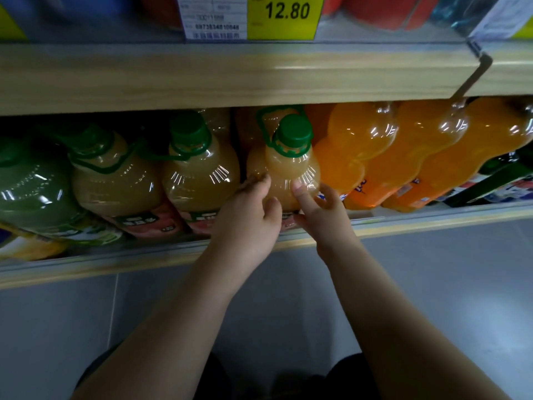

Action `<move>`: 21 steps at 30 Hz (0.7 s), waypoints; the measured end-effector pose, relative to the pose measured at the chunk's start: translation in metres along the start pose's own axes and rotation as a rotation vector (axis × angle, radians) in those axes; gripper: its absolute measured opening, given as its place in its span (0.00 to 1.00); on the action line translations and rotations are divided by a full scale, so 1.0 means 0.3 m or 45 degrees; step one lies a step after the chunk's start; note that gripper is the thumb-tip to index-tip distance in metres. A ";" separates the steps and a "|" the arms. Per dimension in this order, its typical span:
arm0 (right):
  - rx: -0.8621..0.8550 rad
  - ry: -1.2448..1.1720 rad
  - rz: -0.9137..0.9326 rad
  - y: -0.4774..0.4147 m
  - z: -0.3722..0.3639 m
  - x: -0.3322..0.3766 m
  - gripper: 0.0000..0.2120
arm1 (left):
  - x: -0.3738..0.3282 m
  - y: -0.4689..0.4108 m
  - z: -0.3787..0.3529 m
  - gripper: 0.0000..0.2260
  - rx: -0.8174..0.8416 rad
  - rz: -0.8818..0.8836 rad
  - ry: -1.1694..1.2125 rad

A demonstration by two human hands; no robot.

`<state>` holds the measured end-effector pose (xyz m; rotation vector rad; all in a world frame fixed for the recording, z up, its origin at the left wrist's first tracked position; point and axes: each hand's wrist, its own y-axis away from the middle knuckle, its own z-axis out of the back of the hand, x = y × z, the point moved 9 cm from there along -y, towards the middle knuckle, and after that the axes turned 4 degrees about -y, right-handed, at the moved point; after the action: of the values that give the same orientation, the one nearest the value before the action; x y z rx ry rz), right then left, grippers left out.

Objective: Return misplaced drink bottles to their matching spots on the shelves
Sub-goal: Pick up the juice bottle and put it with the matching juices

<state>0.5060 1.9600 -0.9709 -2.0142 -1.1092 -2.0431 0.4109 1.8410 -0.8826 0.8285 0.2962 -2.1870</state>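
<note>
A big bottle of pale peach-coloured juice point(284, 168) with a green cap and a green carry handle stands at the front of the lower shelf point(403, 223). My left hand point(248, 215) wraps its left side. My right hand point(320, 209) presses its right side, fingers spread on the plastic. Two matching green-capped juice bottles point(199, 174) stand just left of it. Orange soda bottles point(375, 157) crowd against it on the right.
A greenish juice bottle point(31, 186) stands at the far left. Dark bottles point(501, 180) fill the far right of the shelf. The wooden shelf board above point(230, 76) carries a yellow 12.80 price tag point(285, 15). Grey tiled floor point(432, 284) lies below.
</note>
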 end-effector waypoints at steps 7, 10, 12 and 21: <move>-0.063 -0.044 -0.189 0.072 0.000 0.010 0.31 | 0.072 0.029 -0.029 0.29 0.185 0.311 0.508; -0.070 -0.024 -0.298 0.174 0.062 0.027 0.14 | 0.137 0.096 0.007 0.27 0.121 0.664 0.753; -0.059 0.022 -0.419 0.287 0.117 0.008 0.10 | 0.164 0.176 0.058 0.19 0.111 0.764 0.649; -0.209 0.113 -0.666 0.817 0.213 0.391 0.03 | -0.086 0.393 0.568 0.03 0.350 0.864 0.489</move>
<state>0.6696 1.8625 -0.7669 -1.8124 -1.6359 -2.5050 0.4303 1.6996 -0.7303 1.2849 -0.1029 -1.4429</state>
